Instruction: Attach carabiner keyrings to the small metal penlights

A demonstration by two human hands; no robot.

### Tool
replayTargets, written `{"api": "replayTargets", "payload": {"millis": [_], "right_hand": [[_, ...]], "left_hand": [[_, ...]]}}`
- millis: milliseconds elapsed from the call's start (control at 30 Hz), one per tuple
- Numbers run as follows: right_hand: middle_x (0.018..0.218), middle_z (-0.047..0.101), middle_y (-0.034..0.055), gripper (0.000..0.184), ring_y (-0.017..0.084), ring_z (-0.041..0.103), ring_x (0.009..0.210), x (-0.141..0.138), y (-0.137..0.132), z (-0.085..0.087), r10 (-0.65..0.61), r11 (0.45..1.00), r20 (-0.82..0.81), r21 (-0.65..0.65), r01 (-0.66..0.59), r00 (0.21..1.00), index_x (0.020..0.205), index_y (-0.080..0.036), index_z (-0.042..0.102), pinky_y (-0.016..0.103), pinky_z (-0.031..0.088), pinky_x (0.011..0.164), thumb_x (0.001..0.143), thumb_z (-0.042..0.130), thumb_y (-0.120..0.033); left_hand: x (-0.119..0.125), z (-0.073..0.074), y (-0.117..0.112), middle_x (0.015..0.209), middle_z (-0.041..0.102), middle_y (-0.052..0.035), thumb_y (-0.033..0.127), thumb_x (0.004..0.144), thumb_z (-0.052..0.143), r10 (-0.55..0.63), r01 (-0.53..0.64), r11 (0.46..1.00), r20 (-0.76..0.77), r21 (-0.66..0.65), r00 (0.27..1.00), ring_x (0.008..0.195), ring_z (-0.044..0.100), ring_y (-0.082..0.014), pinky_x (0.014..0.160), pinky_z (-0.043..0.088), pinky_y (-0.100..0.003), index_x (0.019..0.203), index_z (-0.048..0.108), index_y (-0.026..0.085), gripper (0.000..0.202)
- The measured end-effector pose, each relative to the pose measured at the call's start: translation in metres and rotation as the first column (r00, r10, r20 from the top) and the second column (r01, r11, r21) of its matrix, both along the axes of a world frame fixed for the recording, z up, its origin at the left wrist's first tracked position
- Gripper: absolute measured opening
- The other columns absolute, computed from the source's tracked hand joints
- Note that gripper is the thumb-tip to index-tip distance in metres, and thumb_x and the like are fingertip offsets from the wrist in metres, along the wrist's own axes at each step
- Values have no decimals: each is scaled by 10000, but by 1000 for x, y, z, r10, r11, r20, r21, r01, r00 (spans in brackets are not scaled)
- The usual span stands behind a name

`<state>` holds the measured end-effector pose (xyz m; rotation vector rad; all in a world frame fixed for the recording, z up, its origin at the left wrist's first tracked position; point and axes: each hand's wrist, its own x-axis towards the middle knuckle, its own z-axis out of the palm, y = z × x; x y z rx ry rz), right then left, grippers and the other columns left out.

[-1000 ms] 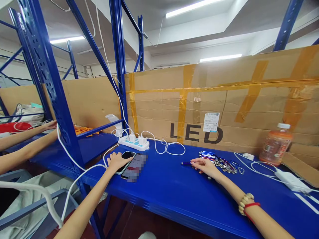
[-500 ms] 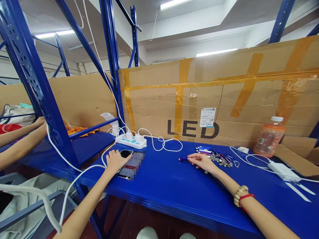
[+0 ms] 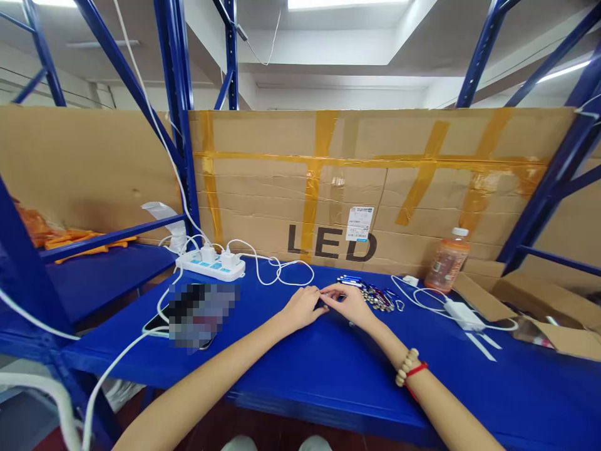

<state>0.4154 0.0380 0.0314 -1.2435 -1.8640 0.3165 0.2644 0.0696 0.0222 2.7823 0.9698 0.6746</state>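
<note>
Near the middle of the blue tabletop, my left hand and my right hand meet at the fingertips. The right fingers are pinched together where a small dark purple tube was half a second ago; the fingers now cover nearly all of it. My left fingers are curled in against the same spot, and what they grip is hidden. Just behind my right hand lies a pile of small shiny blue and purple tubes with silver clips and rings.
A white power strip with plugs and cables stands at the back left, behind phones partly blurred out. To the right are a bottle of orange drink, a white adapter and an open cardboard box. A tall cardboard panel closes the back.
My left hand has left the phone and moved right to meet my right hand. The purple tube is now covered by fingers. The view has turned right; the neighbour's arms are out of sight.
</note>
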Motion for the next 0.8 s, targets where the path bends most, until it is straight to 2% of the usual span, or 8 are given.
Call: {"api": "replayTargets", "payload": {"millis": [67, 133, 267, 367, 500, 633, 800], "right_hand": [[672, 650, 43, 251, 130, 569, 589, 2, 2, 1, -2, 1000, -1, -5, 2, 1000, 834, -150, 651, 246, 463, 582, 735, 539, -351], [696, 651, 40, 267, 128, 574, 602, 5, 3, 1, -36, 999, 28, -17, 36, 999, 878, -158, 643, 240, 459, 586, 738, 539, -360], [786, 648, 16, 228, 120, 565, 603, 9, 2, -1, -123, 990, 264, -37, 138, 957, 846, -228, 664, 231, 423, 564, 711, 571, -388], [819, 645, -6, 163, 117, 567, 618, 8, 0, -3, -115, 983, 421, -85, 165, 900, 791, -273, 681, 214, 382, 524, 713, 575, -370], [800, 647, 5, 158, 130, 572, 642, 9, 2, -5, -123, 976, 483, -97, 193, 867, 773, -275, 690, 215, 367, 517, 741, 547, -332], [743, 646, 27, 220, 146, 565, 629, 13, 5, -6, -183, 978, 385, -21, 206, 905, 754, -249, 688, 238, 399, 550, 771, 501, -363], [778, 652, 49, 266, 138, 555, 614, 7, 1, 0, -185, 975, 19, 125, 181, 983, 759, -212, 680, 245, 440, 556, 760, 513, -418]], "left_hand": [[9, -5, 14, 887, 608, -109, 219, 813, 412, -31, 31, 998, 5, -57, 1000, 850, 568, -219, 770, 424, -328, 884, 581, 119, 209], [10, -10, 24, 898, 609, -95, 174, 826, 374, -65, 73, 993, 88, -97, 994, 849, 570, -199, 757, 427, -299, 879, 571, 129, 209], [1, -14, 33, 873, 610, -46, 121, 817, 362, -99, 152, 976, 302, -157, 948, 832, 562, -150, 764, 421, -256, 881, 565, 164, 217], [-4, -11, 33, 859, 605, -41, 97, 788, 388, -62, 155, 972, 447, -175, 893, 840, 551, -140, 794, 410, -254, 785, 590, 163, 212], [-3, -8, 29, 805, 605, -34, 155, 744, 488, 26, 147, 949, 534, -278, 845, 783, 553, -145, 753, 422, -258, 738, 620, 164, 132], [0, -9, 24, 691, 590, -16, 270, 732, 531, 41, 171, 921, 525, -349, 850, 646, 536, -141, 625, 425, -243, 757, 619, 157, 145], [2, -10, 18, 689, 597, -9, 266, 766, 482, -17, 206, 926, 511, -315, 860, 639, 537, -138, 646, 415, -244, 792, 608, 162, 165]]}}
